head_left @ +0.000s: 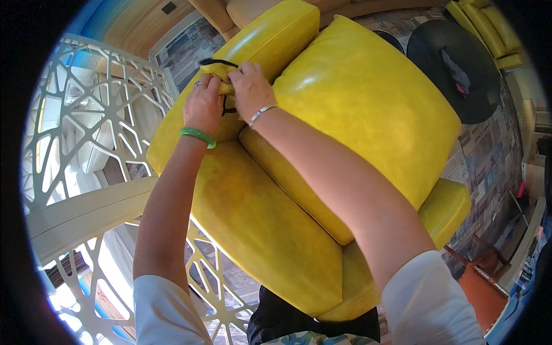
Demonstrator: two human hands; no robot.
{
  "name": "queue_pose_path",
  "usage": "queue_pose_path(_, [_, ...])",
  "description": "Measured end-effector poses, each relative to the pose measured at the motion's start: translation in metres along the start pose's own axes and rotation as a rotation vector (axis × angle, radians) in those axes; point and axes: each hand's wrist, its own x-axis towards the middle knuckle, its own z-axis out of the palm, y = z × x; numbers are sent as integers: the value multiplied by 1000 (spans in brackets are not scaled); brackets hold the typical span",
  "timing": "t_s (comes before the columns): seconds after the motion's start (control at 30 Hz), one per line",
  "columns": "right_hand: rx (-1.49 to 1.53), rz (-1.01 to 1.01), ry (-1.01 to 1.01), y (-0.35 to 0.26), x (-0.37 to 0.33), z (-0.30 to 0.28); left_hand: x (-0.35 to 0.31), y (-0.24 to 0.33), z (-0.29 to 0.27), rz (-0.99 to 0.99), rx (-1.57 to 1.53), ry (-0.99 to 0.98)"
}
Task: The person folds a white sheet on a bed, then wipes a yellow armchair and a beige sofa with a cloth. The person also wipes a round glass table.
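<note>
My left hand [202, 106] and my right hand [252, 92] meet over the far left arm of a yellow leather armchair [261, 215]. Between them is a small yellow piece with black cords [215, 69]; whether it is a pouch or a folded cloth does not show. Bent fingers of both hands pinch it from either side. One black loop sticks out beyond the fingers, another hangs below them near the armrest. A green bangle [198, 137] circles my left wrist, a silver bracelet [261, 114] my right. The chair's large seat cushion [368, 109] lies right of my hands.
A white lattice screen [109, 126] with a pale rail stands close on the left. Beyond the chair, a round black table [454, 69] bears a dark cloth. Another yellow seat [489, 29] is at the far right, and a reddish-brown chair [483, 296] at the lower right.
</note>
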Motion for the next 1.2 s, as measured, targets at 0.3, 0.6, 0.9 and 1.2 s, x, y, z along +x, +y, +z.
queue_pose_path(0.3, [12,-65,592,73,47,-94,60,118,-13,202,-4,519])
queue_pose_path(0.6, [-595,132,-405,98,26,-39,4,136,65,-642,-406,-58])
queue_pose_path(0.9, [-610,216,-584,150,47,-105,-29,139,110,-495,-323,158])
queue_pose_path(1.2, [-716,15,-556,123,12,-113,-93,181,66,-588,-509,-52])
